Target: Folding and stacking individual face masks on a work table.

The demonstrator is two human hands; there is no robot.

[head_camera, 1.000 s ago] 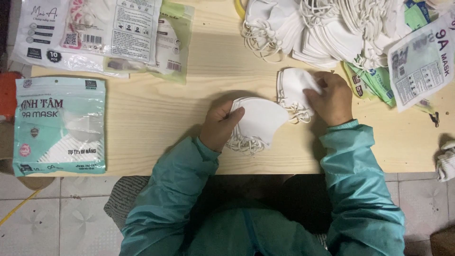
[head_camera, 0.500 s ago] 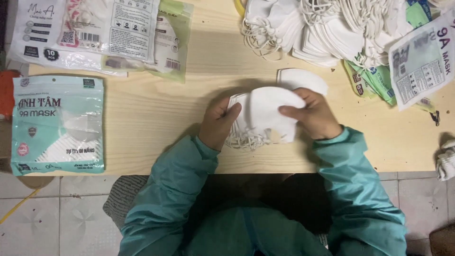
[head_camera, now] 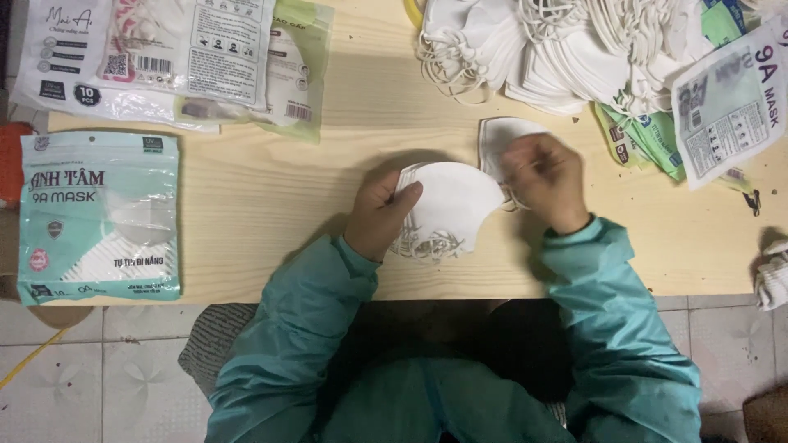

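Note:
My left hand (head_camera: pixel 379 212) holds a small stack of folded white face masks (head_camera: pixel 450 207) against the wooden table (head_camera: pixel 263 197), thumb on top, with the ear loops bunched below the stack. My right hand (head_camera: pixel 548 176) is just right of the stack and slightly blurred. Its fingers are closed on the edge of a single loose white mask (head_camera: pixel 496 134) lying behind the stack. Both sleeves are teal.
A big heap of loose white masks (head_camera: pixel 566 49) fills the far right of the table, beside flat green and printed bags (head_camera: pixel 722 107). A filled teal mask pack (head_camera: pixel 98 217) lies at the left, clear packs (head_camera: pixel 164 57) behind it. A white cloth (head_camera: pixel 771 275) hangs at the right edge.
My right hand laid a mask onto the stack held by my left hand, then moved back right and up to the loose mask. The left hand stayed put.

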